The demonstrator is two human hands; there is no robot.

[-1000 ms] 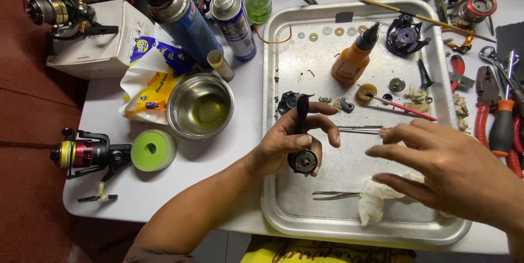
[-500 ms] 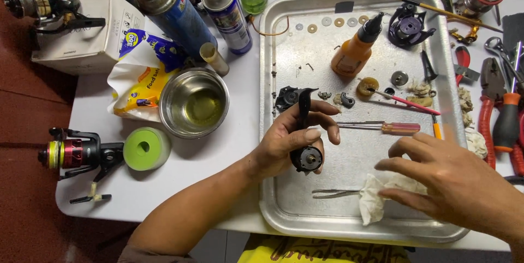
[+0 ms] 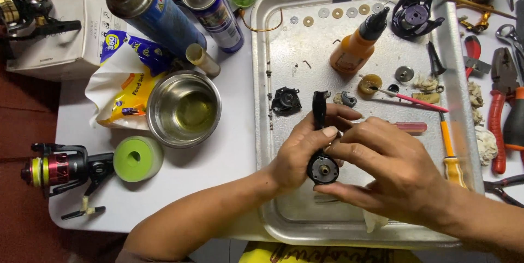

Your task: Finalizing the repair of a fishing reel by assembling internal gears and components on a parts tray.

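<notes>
Near front edge of metal tray (image 3: 284,33), over its middle: black reel body (image 3: 321,156), long stem pointing toward far edge, round end with brass centre facing up; grasped by left hand (image 3: 303,151), thumb across stem, fingers wrapped behind. Right hand (image 3: 390,173) closed in from right, fingertips pinching round end of same part. White cloth scrap (image 3: 374,220) showing under right wrist at front rim.

Right of hands, along right side of tray: yellow-handled screwdriver (image 3: 450,159), lying front to back; red-handled tool (image 3: 409,127) crosswise beside it.

Mid tray: small black gear housing (image 3: 286,101) left of stem; pink-handled brush (image 3: 409,98) resting on a tan ring; loose small parts and cotton wads about.

Far half of tray: orange bottle (image 3: 357,44) with black nozzle, tilted; black and purple reel frame (image 3: 412,18) at far right corner; row of washers (image 3: 338,13) along far edge.

Left of tray on white table (image 3: 218,159): steel bowl (image 3: 184,109) holding yellowish liquid; green tape roll (image 3: 137,158) and red and black spinning reel (image 3: 60,167) toward front left corner; yellow and blue plastic bag (image 3: 125,77) behind bowl; two spray cans (image 3: 210,6) and white box (image 3: 60,39) at far left.

Right of tray: red-handled pliers (image 3: 499,110)
</notes>
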